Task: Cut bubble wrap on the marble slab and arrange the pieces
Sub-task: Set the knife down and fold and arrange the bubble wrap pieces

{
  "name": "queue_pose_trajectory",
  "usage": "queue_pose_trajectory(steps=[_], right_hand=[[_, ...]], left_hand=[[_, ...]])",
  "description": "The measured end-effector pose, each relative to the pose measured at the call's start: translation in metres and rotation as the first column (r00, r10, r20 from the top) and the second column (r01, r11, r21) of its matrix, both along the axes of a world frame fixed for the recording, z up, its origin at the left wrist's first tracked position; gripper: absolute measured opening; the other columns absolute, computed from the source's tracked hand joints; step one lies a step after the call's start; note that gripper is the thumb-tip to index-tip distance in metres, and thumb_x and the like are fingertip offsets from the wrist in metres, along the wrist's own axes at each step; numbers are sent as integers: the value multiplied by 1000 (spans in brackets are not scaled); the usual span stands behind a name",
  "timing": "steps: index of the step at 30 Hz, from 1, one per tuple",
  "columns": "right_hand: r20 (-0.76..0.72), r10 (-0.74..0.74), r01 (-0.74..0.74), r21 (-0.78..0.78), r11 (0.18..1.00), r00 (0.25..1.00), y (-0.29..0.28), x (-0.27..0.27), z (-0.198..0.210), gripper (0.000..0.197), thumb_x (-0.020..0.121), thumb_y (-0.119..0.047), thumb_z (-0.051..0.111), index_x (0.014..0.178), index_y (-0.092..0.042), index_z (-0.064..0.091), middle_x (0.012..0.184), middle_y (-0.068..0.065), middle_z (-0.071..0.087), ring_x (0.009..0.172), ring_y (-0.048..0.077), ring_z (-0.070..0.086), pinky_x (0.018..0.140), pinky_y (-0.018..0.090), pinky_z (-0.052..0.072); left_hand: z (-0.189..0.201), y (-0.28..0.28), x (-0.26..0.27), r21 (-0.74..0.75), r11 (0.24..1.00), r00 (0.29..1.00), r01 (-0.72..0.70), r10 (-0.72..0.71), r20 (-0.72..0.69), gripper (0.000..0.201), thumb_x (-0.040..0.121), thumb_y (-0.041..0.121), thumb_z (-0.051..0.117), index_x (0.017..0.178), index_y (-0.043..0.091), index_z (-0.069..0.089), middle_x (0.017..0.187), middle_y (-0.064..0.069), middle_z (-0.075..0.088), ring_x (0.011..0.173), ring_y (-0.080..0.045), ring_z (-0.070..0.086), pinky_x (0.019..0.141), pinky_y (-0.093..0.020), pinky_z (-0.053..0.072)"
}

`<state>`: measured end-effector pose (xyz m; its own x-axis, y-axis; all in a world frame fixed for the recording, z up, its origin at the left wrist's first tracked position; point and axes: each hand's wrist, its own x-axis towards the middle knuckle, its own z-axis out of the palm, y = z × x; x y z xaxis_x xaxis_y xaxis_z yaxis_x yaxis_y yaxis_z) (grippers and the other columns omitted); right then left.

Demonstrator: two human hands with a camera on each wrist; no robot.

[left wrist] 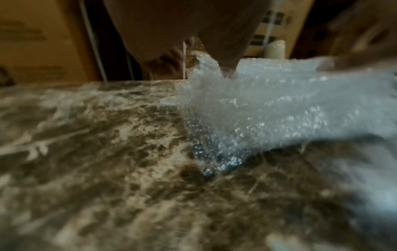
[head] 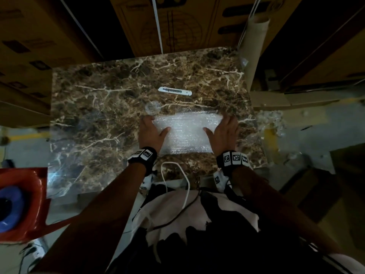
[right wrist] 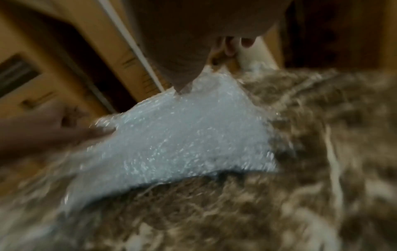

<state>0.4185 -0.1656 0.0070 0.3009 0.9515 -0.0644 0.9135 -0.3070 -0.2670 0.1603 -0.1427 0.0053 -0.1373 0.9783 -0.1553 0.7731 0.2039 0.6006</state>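
Note:
A white sheet of bubble wrap (head: pixel 187 133) lies across the near middle of the brown marble slab (head: pixel 102 107). My left hand (head: pixel 151 131) holds its left end and my right hand (head: pixel 225 131) its right end. Each thumb lies on top, and the fingers reach past the edge. In the wrist views the bubble wrap (left wrist: pixel 279 105) (right wrist: pixel 182 139) looks slightly raised, with a shadow under its near edge. The left thumb (left wrist: pixel 223 56) and the right thumb (right wrist: pixel 187 73) press into it. A white utility knife (head: pixel 174 90) lies on the slab beyond the sheet, untouched.
A small clear round object (head: pixel 152 107) sits by the sheet's far left corner. Cardboard boxes (head: pixel 177 24) stand behind the slab, with a cardboard tube (head: pixel 254 46) at the back right. Loose bubble wrap (head: pixel 270 123) lies off the right edge. A red chair (head: pixel 29 204) stands at the left.

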Motion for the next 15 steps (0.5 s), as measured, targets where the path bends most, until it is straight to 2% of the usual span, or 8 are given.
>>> queue_pose_trajectory(steps=[2, 4, 5, 7, 10, 12, 15], right_hand=[[176, 204, -231, 153, 961, 963, -1, -4, 16, 71, 97, -57, 58, 152, -18, 35, 146, 18, 46, 129, 40, 45, 103, 53, 38], [288, 443, -498, 155, 853, 849, 3, -9, 22, 57, 106, -49, 45, 156, -22, 35, 155, 12, 42, 140, 36, 41, 108, 53, 38], [277, 529, -573, 114, 811, 803, 5, -14, 23, 55, 108, -47, 39, 158, -23, 32, 161, 10, 36, 147, 34, 34, 112, 53, 35], [169, 580, -592, 31, 805, 797, 8, -23, 16, 59, 109, -51, 29, 161, -24, 24, 169, 7, 19, 156, 30, 16, 120, 54, 23], [38, 477, -474, -61, 878, 878, 1, -21, -9, 66, 106, -63, 23, 163, -33, 9, 172, 5, 2, 158, 31, 1, 122, 62, 13], [-49, 430, -433, -100, 896, 901, -1, -13, -24, 66, 105, -66, 23, 162, -41, 0, 172, 2, -4, 158, 32, -3, 121, 67, 8], [-66, 439, -444, -127, 887, 896, 4, -10, -28, 66, 105, -65, 23, 161, -43, -3, 172, 0, -6, 157, 32, -6, 120, 69, 3]], left_hand=[[8, -5, -1, 177, 973, 961, 150, -101, -259, 68, 90, 58, 68, 129, 7, 47, 129, -17, 46, 115, -34, 47, 93, -45, 45], [15, -10, 3, 298, 887, 884, 353, -211, -417, 53, 96, 51, 61, 134, 16, 50, 139, -14, 46, 125, -33, 46, 98, -48, 41], [14, -12, 6, 287, 846, 843, 450, -297, -448, 51, 99, 48, 57, 142, 21, 47, 148, -11, 44, 133, -31, 44, 102, -50, 39], [6, -14, 9, 155, 807, 775, 569, -465, -427, 59, 104, 48, 48, 158, 29, 30, 165, -5, 28, 149, -26, 29, 113, -53, 33], [-17, -18, 10, -143, 851, 785, 506, -523, -332, 73, 103, 63, 35, 161, 41, -4, 171, -2, -7, 158, -30, 0, 120, -61, 20], [-29, -20, 10, -269, 847, 811, 458, -522, -265, 76, 101, 68, 30, 157, 46, -16, 168, -2, -23, 156, -38, -4, 121, -62, 16], [-33, -17, 10, -301, 842, 805, 448, -526, -274, 79, 100, 70, 29, 156, 45, -20, 167, -5, -27, 155, -43, -4, 121, -64, 15]])
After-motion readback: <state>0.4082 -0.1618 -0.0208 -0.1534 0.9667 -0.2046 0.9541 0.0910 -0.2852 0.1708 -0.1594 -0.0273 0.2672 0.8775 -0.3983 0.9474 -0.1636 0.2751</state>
